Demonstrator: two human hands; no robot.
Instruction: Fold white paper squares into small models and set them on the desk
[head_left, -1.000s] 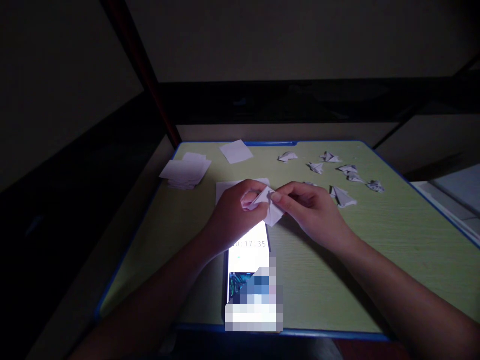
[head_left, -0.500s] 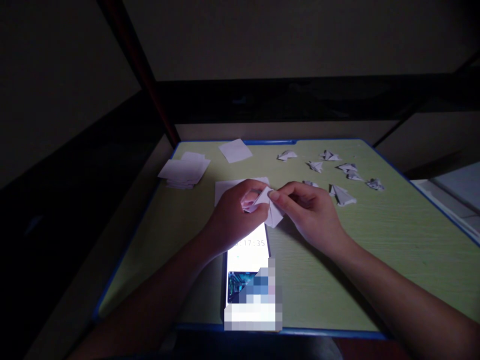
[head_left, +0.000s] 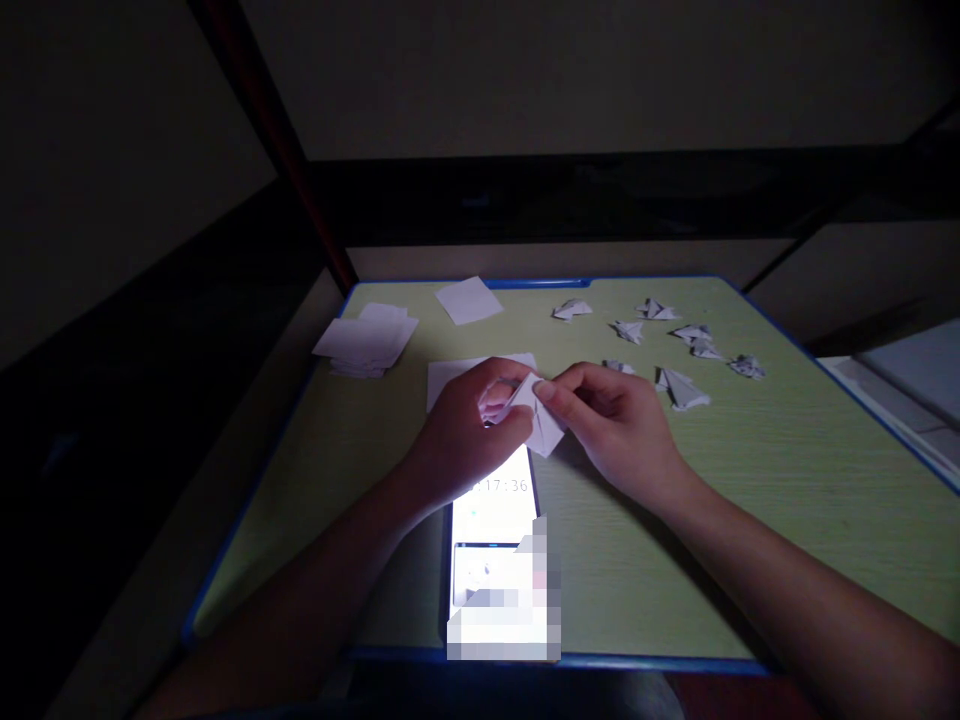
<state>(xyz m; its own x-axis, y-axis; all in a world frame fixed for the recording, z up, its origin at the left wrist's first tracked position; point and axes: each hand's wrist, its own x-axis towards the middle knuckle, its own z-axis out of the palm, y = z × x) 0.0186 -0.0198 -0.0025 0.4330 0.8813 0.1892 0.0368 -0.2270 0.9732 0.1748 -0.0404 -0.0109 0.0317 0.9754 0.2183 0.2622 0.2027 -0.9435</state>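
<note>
Between my two hands is a small folded piece of white paper (head_left: 547, 432), creased down its middle and held above the table. My left hand (head_left: 472, 420) pinches its left side, thumb in front and fingers curled behind. At the upper right edge, my right hand (head_left: 619, 415) grips the same paper between thumb and bent forefinger. Directly below lies a phone (head_left: 491, 515) with a lit screen, its top end covered by my left hand. Partly hidden behind my hands is a flat white sheet (head_left: 444, 377).
On the green table (head_left: 750, 520) with a blue rim, a stack of white paper (head_left: 367, 340) lies at the left. One square sheet (head_left: 469, 300) sits at the back. Several folded paper pieces (head_left: 681, 388) are scattered at the right. White papers (head_left: 915, 380) lie beyond the right edge.
Both hands stay nearly in place on the folded paper, with only a slight shift. The picture on the phone's lower screen has turned from dark to bright.
</note>
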